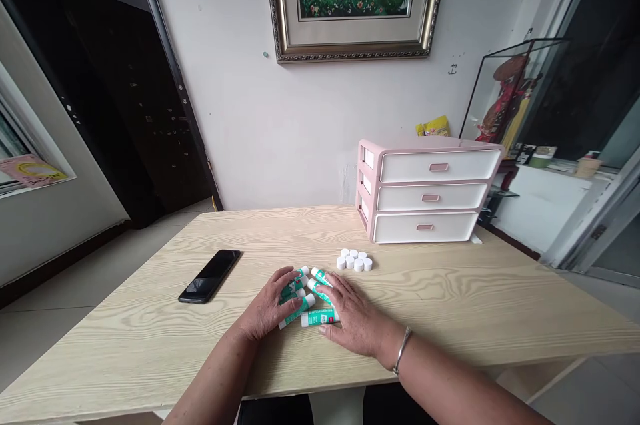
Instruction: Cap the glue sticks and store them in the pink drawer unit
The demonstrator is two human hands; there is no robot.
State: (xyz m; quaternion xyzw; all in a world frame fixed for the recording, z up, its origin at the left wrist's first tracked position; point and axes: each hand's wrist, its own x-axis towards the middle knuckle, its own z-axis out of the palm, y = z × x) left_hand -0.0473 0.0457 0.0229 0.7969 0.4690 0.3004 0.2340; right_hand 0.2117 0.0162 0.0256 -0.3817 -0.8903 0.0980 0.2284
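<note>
Several green-and-white tubes (320,318) lie loosely together near the middle of the table, in two rough groups. From the left, my left hand (265,308) rests over one group, its fingers apart and lightly bent across the tubes. My right hand (356,320) lies over the other group with its fingers spread, the fingertips touching the tubes. Neither hand lifts a tube, and the hands partly hide some of them. Just beyond my right hand, several small white caps (359,265) stand in a tight cluster.
A black phone (210,276) lies to the left on the wooden table (440,305). At the back right stands a pink-and-white drawer unit (430,198), with a yellow packet (434,126) behind its top. The table's front edge is close to my body.
</note>
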